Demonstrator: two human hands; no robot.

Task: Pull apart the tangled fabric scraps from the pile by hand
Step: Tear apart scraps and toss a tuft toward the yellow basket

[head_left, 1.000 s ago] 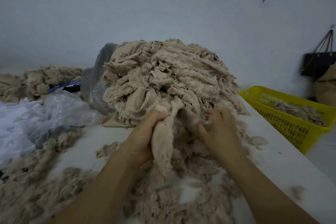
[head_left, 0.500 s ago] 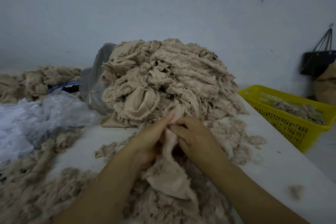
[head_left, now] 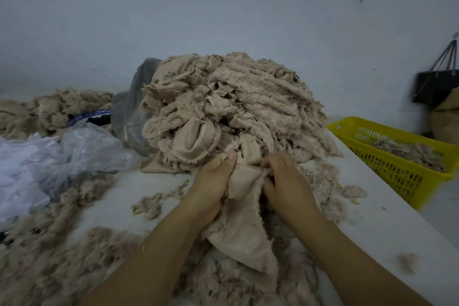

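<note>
a textile-scrap sorting workshop: a heap of beige fabric scraps [head_left: 248, 107] on a white table [head_left: 372, 231], loose lint [head_left: 49, 256] strewn across it, crumpled plastic bags [head_left: 74, 151] at its left edge, a yellow basket [head_left: 402, 179] of scraps beside its right edge, a bare painted wall [head_left: 223, 7] behind.

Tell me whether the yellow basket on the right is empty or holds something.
Not empty: the yellow basket holds a low layer of beige fabric scraps, below its rim.
</note>
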